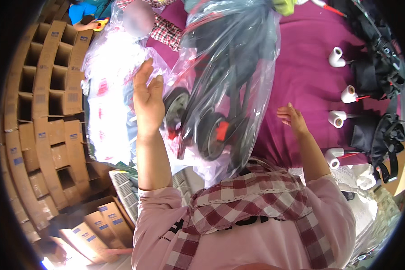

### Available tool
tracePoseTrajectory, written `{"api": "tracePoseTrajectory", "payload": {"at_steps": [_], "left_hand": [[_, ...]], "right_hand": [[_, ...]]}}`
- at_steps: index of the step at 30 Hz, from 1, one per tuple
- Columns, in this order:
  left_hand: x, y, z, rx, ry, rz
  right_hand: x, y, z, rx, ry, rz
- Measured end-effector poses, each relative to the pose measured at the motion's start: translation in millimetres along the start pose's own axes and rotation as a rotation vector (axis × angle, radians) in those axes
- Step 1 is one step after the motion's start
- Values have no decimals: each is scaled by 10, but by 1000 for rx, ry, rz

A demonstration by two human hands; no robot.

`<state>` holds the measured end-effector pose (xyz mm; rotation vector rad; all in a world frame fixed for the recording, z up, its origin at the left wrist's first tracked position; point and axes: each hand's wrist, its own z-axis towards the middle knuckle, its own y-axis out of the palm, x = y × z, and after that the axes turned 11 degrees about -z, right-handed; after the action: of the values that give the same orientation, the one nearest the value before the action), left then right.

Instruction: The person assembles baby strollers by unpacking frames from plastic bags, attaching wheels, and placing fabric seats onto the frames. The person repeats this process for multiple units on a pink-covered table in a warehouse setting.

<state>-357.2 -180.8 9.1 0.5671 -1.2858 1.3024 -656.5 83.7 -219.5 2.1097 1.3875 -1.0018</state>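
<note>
A folded stroller (211, 136) with black fabric, dark wheels and red parts lies in front of me inside a clear plastic bag (263, 90). My left hand (148, 103) is raised at the bag's left side, by a wheel, fingers stretched and thumb apart, with nothing seen in it. To the right of the bag, my right hand (292, 119) hovers over the maroon cloth (301, 58), its fingers partly spread and holding nothing. Under the bag's near end, close to my checked apron (252, 198), the plastic bunches up.
Bright plastic sheeting (108, 108) lies at the left, beside stacked cardboard boxes (45, 90). White rolls (336, 119) on rods and black stroller parts (369, 76) line the right edge. Across the table are a person's checked sleeve (166, 33) and a person in blue (82, 15).
</note>
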Motion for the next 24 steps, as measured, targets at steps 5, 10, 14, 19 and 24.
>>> {"api": "tracePoseTrajectory", "payload": {"at_steps": [5,10,14,19,24], "left_hand": [[20,-453,-485,13,74,-57],[-196,-984,-1034,103,30,-78],[-271,-1193,-1299,146,-12,-50],[-280,-1151,-1397,196,-62,-58],[-461,-588,-1339,-25,-28,362]], "right_hand": [[-903,178,-669,-121,-248,-59],[-1279,764,-792,10,-418,-432],[-1299,1019,-596,-85,-505,-462],[-1432,1380,-360,-276,-356,-466],[-1052,1510,-127,-438,-392,-414]]}}
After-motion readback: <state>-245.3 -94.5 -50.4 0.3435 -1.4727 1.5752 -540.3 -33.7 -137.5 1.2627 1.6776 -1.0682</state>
